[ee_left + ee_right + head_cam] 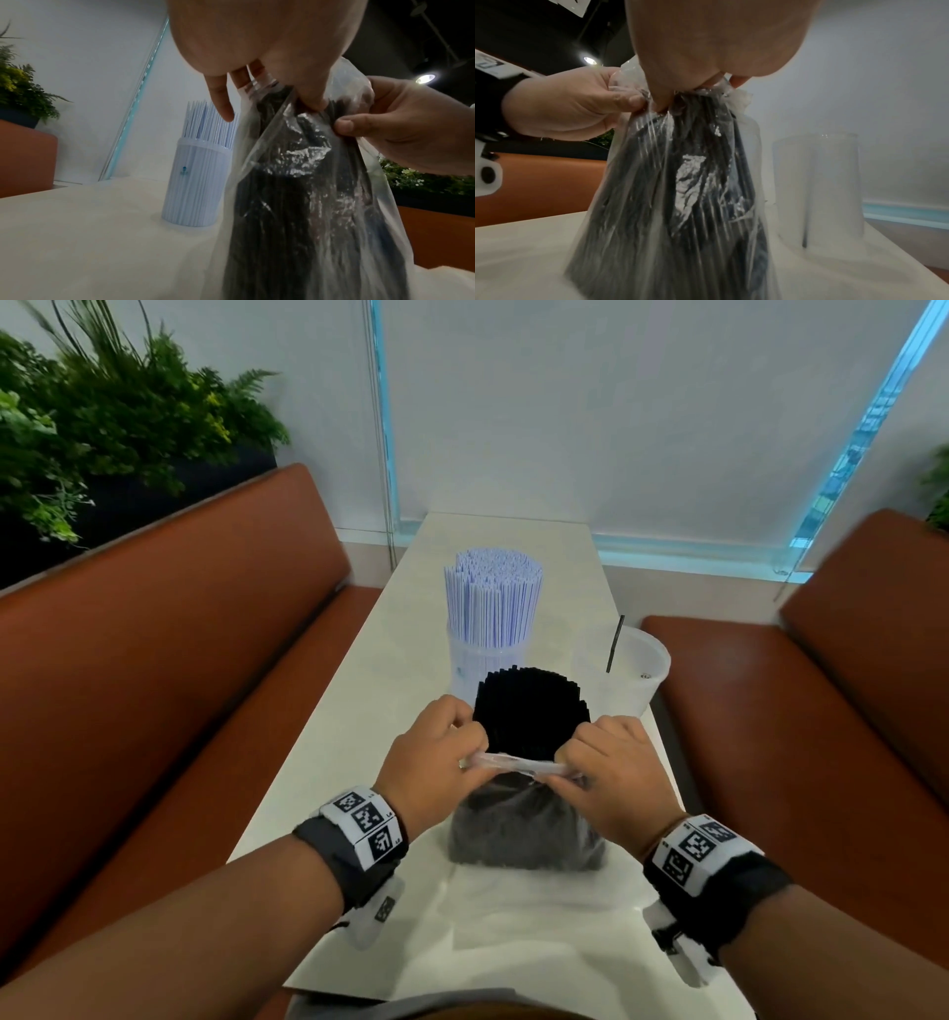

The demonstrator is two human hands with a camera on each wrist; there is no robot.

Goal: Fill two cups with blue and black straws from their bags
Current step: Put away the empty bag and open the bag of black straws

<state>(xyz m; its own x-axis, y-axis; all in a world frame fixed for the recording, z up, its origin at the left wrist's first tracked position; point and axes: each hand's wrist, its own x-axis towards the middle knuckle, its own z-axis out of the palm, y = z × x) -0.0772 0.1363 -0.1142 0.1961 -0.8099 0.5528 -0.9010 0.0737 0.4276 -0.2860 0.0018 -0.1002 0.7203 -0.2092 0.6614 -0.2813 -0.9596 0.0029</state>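
White bench [359, 711] between two brown seats [154, 685], carrying everything. Upright on its near part, a clear bag [524, 834] of black straws [529, 706] with tops poking out of the mouth; behind it to the left a cup [482, 667] packed with blue straws [493, 598], to the right a second cup [642, 670] holding one black straw [614, 643]. Left hand [431, 762] and right hand [611, 762] at the bag's mouth, fingers [344, 126] of both pinched on the plastic rim.
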